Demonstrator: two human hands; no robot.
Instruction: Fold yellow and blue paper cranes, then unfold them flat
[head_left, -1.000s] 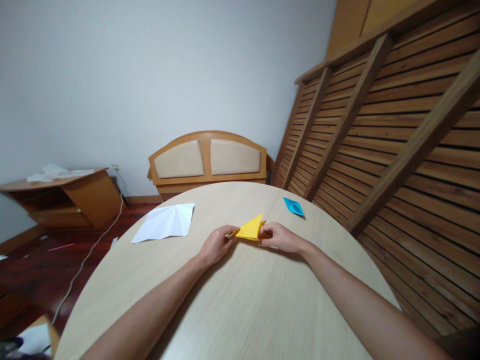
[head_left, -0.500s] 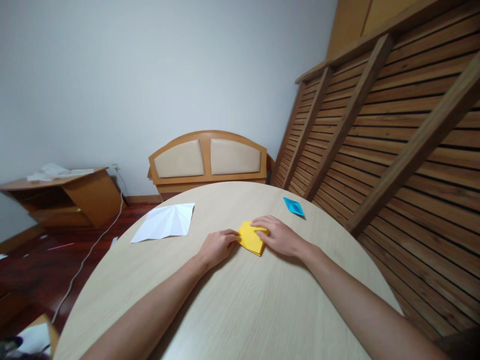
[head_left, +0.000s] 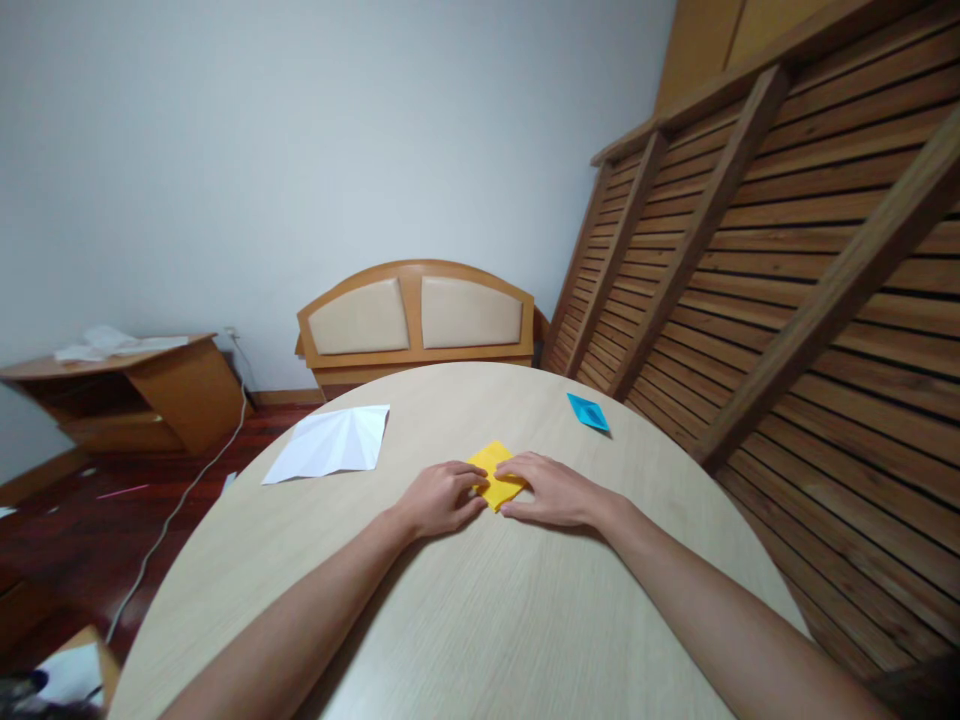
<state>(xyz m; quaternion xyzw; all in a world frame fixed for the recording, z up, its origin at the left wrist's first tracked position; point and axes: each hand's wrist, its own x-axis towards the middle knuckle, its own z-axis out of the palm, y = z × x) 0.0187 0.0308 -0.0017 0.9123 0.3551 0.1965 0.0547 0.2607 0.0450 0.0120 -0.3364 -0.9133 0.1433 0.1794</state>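
Observation:
A small folded yellow paper (head_left: 495,478) lies flat on the round pale wooden table (head_left: 480,620), a little past its middle. My left hand (head_left: 439,497) presses on the paper's left edge with its fingertips. My right hand (head_left: 546,489) lies flat over the paper's right side and pins it to the tabletop. The two hands almost meet above the paper, so only its middle and far corner show.
A creased white sheet (head_left: 330,443) lies at the table's far left. A small folded blue paper (head_left: 587,411) sits at the far right. Behind the table stands a wooden headboard (head_left: 415,322); a slatted bed frame (head_left: 750,270) leans at the right, a low desk (head_left: 127,392) at the left.
The yellow paper was held up as a pointed triangle; it has been folded down and now lies flat, with both hands pressing it and drawn closer together.

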